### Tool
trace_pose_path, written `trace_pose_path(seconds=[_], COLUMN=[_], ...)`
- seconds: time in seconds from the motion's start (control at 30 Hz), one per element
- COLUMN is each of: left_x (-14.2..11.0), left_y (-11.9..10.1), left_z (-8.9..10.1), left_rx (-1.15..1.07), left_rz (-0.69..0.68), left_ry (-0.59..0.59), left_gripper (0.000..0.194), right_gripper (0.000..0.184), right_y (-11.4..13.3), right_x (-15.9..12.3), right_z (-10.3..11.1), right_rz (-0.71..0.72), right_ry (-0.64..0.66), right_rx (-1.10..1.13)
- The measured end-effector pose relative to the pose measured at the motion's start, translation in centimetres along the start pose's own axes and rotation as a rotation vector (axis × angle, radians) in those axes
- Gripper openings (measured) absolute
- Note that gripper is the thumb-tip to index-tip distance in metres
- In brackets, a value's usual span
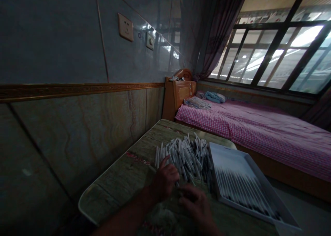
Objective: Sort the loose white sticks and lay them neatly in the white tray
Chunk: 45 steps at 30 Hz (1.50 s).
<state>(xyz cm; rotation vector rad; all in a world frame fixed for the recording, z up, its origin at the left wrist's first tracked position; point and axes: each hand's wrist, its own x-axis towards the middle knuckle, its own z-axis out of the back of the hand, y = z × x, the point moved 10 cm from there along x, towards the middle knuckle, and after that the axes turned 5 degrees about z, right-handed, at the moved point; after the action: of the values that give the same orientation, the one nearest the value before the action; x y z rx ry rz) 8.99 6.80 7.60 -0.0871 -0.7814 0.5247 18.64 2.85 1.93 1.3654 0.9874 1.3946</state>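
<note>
- Spanning 8 to 11 o'clock: a tiled wall (64, 39) with a gilt trim band and a wall socket (125, 27) above it
- Filling 1 to 2 o'clock: a dark-framed window (269, 53), with a sheer curtain (219, 32) at its edge
- Stretching across 3 o'clock: a bed (258, 132) under a pink checked sheet, with a wooden headboard (181, 91) and folded cloth at the far end
- Occupying 6 o'clock: a stone-patterned table (116, 184), pushed against the wall
- Lying at 4 o'clock on the table: a shallow white tray (254, 170), holding thin sticks in close parallel rows
- Sprawling at the table's centre, just beside the tray: a loose heap of thin white sticks (183, 156) with dark tips
- Resting against the heap's near edge: the left hand (164, 180), its fingers (165, 161) part-curled and touching the sticks, any grip unclear
- Hovering at 5 o'clock, just beside the heap: the right hand (196, 205), its fingers (187, 191) curled inward, a held stick impossible to make out in the dimness
</note>
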Motion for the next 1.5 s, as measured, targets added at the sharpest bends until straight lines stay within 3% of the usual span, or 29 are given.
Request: trace_pose_path(seconds=[0.1, 0.2, 0.37, 0.43, 0.5, 0.63, 0.77, 0.9, 1.07, 1.17, 1.27, 1.37, 1.5], left_x=[0.1, 0.5, 0.0, -0.6, -1.1, -1.6, -1.7, -2.2, -3.3, -3.3, -3.2, -3.2, -3.2], left_y=[0.0, 0.5, 2.2, 3.2, 3.8, 2.9, 2.5, 4.2, 6.4, 6.5, 6.0, 5.4, 5.3], left_z=[-0.1, 0.4, 3.2, 2.8, 0.5, -4.4, -6.4, -6.2, -5.8, -6.0, -6.4, -6.7, -6.6], left_rx=[-0.040, -0.103, -0.245, -0.399, -0.628, -1.101, -1.396, -1.611, -1.773, -1.831, -1.831, -1.810, -1.775], left_rz=[0.033, 0.130, 0.341, 0.466, 0.611, 0.811, 0.950, 1.091, 1.266, 1.274, 1.276, 1.282, 1.285], left_ry=[-0.003, -0.044, -0.301, -0.304, -0.188, 0.043, 0.108, -0.060, -0.297, -0.303, -0.225, -0.157, -0.158], left_gripper=[0.026, 0.030, 0.038, 0.030, 0.027, 0.046, 0.048, 0.038, 0.015, 0.008, 0.005, 0.007, 0.013], right_gripper=[0.020, 0.015, 0.024, 0.028, 0.027, 0.017, 0.015, 0.039, 0.030, 0.021, 0.018, 0.016, 0.016], right_y=[0.1, 0.2, -0.5, -0.8, -0.7, 0.6, 1.3, 0.5, 0.9, 1.7, 1.6, 1.4, 1.1], right_x=[0.2, 0.4, -0.1, -0.5, -0.7, -0.3, 0.3, 0.4, 0.2, 0.4, 0.6, 0.7, 0.7], right_z=[0.0, 1.4, 4.8, 5.6, 5.9, 4.4, 2.1, 3.2, 6.7, 6.4, 5.3, 4.4, 4.1], right_rz=[-0.001, 0.000, -0.062, -0.083, -0.082, -0.020, 0.018, -0.023, 0.004, 0.035, 0.011, -0.002, 0.003], right_ry=[-0.022, -0.127, -0.360, -0.426, -0.459, -0.363, -0.206, -0.248, -0.340, -0.249, -0.141, -0.077, -0.072], right_rx=[0.000, -0.068, -0.120, -0.099, -0.089, -0.090, -0.031, -0.074, -0.486, -0.760, -0.934, -1.034, -1.077])
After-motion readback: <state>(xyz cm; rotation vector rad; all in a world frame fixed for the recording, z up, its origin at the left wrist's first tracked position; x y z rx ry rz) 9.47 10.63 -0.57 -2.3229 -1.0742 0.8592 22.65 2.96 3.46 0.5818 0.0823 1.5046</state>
